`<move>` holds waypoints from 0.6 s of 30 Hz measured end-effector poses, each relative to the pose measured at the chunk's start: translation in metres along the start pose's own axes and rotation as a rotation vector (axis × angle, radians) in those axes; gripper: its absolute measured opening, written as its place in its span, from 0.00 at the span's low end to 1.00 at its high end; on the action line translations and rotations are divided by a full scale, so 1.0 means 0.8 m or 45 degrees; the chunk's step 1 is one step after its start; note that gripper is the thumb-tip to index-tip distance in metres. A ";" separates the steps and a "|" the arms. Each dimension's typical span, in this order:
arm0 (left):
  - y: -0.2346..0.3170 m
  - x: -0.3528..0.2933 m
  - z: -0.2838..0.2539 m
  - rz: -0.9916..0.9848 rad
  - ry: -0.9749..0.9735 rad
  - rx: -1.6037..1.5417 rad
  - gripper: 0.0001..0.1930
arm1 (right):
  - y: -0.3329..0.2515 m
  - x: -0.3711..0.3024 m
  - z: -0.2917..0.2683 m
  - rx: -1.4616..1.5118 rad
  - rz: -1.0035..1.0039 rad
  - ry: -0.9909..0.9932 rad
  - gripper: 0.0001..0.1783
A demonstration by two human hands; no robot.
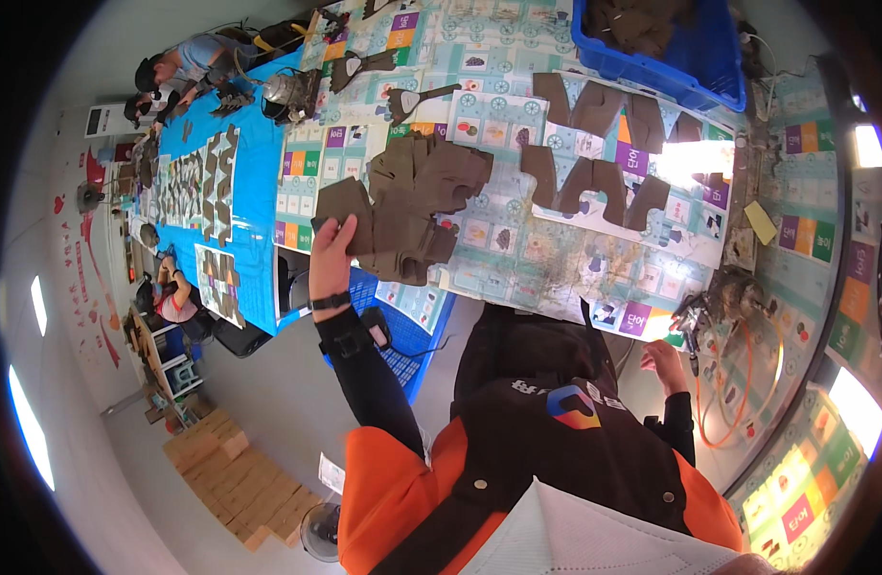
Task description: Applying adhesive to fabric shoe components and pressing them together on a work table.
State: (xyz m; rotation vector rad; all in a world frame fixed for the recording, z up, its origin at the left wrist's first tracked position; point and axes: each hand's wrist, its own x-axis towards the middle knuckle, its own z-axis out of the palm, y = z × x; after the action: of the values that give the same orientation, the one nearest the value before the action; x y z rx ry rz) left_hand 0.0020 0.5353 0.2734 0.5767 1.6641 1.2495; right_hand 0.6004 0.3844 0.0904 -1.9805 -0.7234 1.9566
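Note:
At the near left edge of a heap of dark brown cut-out pieces [412, 182], my left hand [333, 259] is closed on the edge of a flat brown piece [346, 204]. That piece still lies against the heap. My right hand [663, 364] is off the table's near edge at the right, its fingers loosely bent and apart, with nothing visible in them. Close beside it is a spray gun [688, 321] with hoses. Two rows of flat brown pieces [594, 182] lie spread out on the printed paper right of the heap.
A blue crate [652, 84] of brown scraps stands at the far right. Behind the heap are brushes [417, 101] and a metal pot [289, 94]. A blue basket [402, 356] sits below the table. Other people [177, 72] work at a blue table [254, 192] on the left.

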 end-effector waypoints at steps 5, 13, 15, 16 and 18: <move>-0.024 -0.031 -0.046 0.038 -0.176 0.040 0.02 | 0.016 -0.013 0.028 -0.059 0.012 0.068 0.09; -0.086 0.015 -0.078 0.284 -0.359 0.697 0.19 | 0.030 -0.026 0.067 -0.317 -0.008 0.094 0.10; -0.085 0.006 -0.077 0.237 -0.372 0.721 0.21 | 0.040 -0.028 0.065 -0.319 0.000 0.126 0.10; -0.097 0.007 -0.083 0.255 -0.382 0.621 0.21 | 0.045 -0.028 0.064 -0.319 0.010 0.144 0.10; -0.097 0.003 -0.085 0.277 -0.400 0.515 0.20 | 0.052 -0.027 0.062 -0.333 0.015 0.161 0.10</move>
State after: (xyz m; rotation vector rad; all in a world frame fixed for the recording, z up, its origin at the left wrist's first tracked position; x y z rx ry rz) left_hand -0.0464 0.4765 0.2037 1.1651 1.6190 0.9099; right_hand 0.5592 0.3304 0.0841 -2.2376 -0.9790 1.8000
